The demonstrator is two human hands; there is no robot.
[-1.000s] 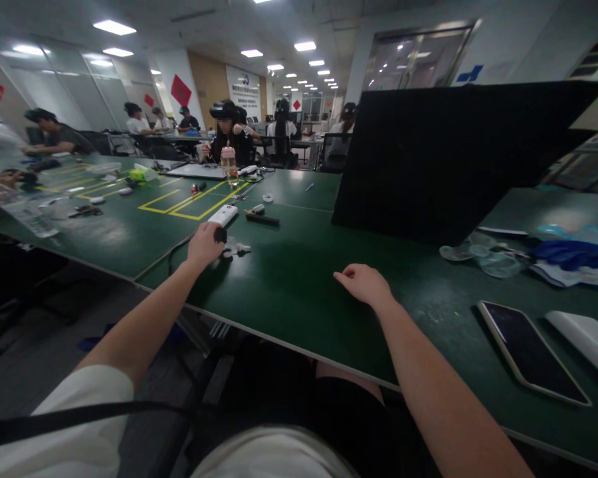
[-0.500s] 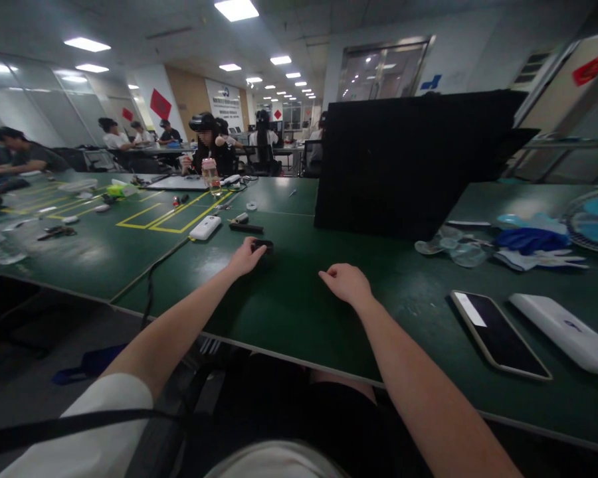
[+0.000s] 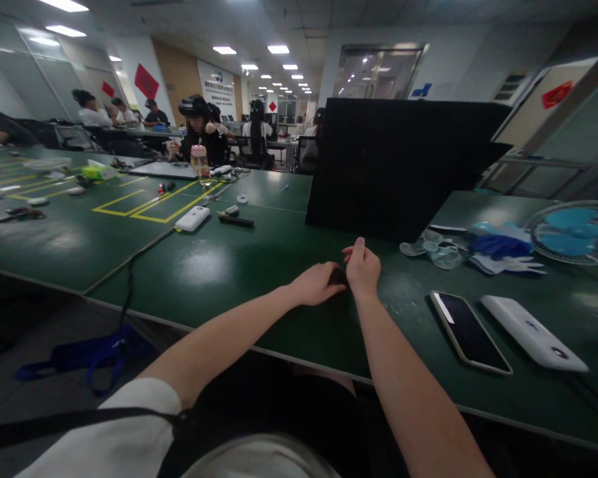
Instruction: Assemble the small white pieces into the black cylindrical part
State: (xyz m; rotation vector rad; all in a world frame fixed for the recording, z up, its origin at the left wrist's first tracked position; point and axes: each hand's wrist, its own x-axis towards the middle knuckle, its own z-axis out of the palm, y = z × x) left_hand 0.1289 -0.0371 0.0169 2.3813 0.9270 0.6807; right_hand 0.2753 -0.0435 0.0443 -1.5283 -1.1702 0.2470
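My left hand [image 3: 315, 284] lies on the green table [image 3: 239, 265] with its fingers closed around a small black object [image 3: 337, 277], which is mostly hidden. My right hand [image 3: 363, 267] is right beside it, fingers loosely curled and partly raised, touching or almost touching the same black object. Both hands meet near the middle of the table, just in front of a black upright board [image 3: 393, 166].
A smartphone [image 3: 468, 330] and a white power bank [image 3: 532, 330] lie to the right. Blue gloves [image 3: 498, 247], clear plastic pieces [image 3: 431, 251] and a blue fan [image 3: 575, 229] sit further right. A white device [image 3: 193, 218] and black bar [image 3: 236, 221] lie left. Other people sit at far tables.
My left hand carried the small black object from the left side of the table rightward to my right hand. My right hand lifted its fingers to meet it. The view turned right.
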